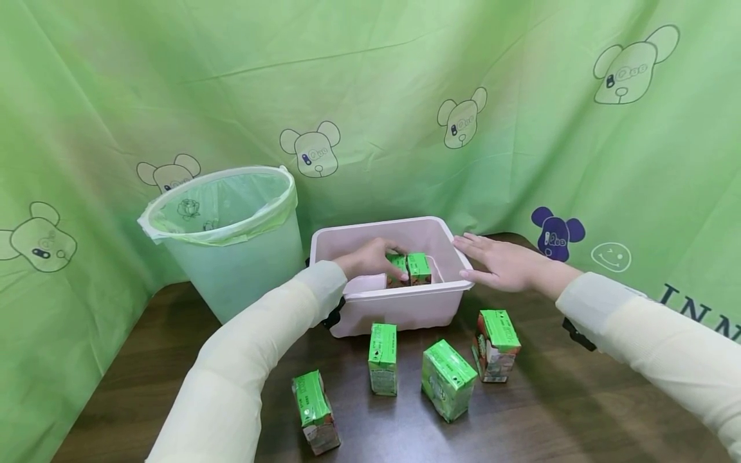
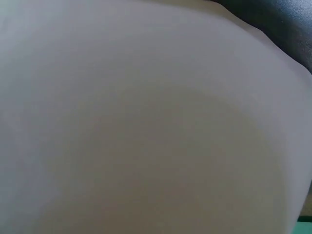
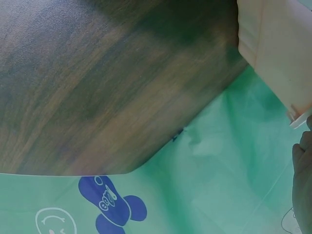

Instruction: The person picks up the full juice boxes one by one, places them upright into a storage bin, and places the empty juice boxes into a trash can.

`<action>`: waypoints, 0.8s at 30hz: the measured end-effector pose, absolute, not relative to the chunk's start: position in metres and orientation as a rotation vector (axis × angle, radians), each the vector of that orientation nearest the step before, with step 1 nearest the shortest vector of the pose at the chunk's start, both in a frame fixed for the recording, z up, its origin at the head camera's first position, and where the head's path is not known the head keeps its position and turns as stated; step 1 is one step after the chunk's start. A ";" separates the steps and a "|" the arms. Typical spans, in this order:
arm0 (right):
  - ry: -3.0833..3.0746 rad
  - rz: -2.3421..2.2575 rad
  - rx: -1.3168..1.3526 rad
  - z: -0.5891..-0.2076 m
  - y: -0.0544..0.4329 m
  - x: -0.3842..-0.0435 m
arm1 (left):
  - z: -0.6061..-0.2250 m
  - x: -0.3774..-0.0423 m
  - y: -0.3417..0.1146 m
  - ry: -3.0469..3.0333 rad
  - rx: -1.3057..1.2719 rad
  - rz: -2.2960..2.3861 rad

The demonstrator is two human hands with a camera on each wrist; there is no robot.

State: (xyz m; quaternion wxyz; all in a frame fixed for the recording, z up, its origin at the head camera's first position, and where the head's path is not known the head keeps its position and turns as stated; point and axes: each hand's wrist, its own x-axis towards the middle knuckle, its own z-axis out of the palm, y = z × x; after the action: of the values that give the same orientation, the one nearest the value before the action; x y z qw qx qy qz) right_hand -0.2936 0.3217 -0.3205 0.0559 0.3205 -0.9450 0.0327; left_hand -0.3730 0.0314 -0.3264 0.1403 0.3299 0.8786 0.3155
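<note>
My left hand (image 1: 375,257) reaches over the left side of a pale pink plastic bin (image 1: 399,315). Inside, its thumb and fingers hold a small green-topped drink carton (image 1: 397,262). A second drink carton (image 1: 419,267) stands upright right beside that one. At the bin's right rim, my right hand (image 1: 506,262) rests with its fingers straight; in the right wrist view only part of this hand (image 3: 303,165) shows, by the rim. A pale surface fills most of the left wrist view, hiding the left hand there.
In front of the bin, several drink cartons stand on the dark wooden table (image 1: 231,399): a left one (image 1: 315,411), a middle one (image 1: 383,360), a larger-looking one (image 1: 448,379) and a right one (image 1: 496,347). A tall lined trash can (image 1: 249,276) stands left. Green patterned cloth (image 1: 382,77) hangs behind.
</note>
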 end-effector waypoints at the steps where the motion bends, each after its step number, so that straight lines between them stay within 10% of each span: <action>1: -2.863 0.098 0.973 -0.320 0.322 -0.294 | -0.327 -0.374 0.031 2.532 0.950 0.925; 24: -2.918 0.073 0.948 -0.318 0.320 -0.295 | -0.294 -0.364 -0.002 2.511 1.002 1.026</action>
State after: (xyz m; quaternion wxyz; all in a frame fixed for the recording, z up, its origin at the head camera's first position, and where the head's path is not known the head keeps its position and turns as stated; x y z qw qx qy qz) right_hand -0.2955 0.3198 -0.3177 0.0363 0.3085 -0.9502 0.0238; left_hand -0.3635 -0.0016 -0.2943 0.1247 0.3438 0.8616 0.3519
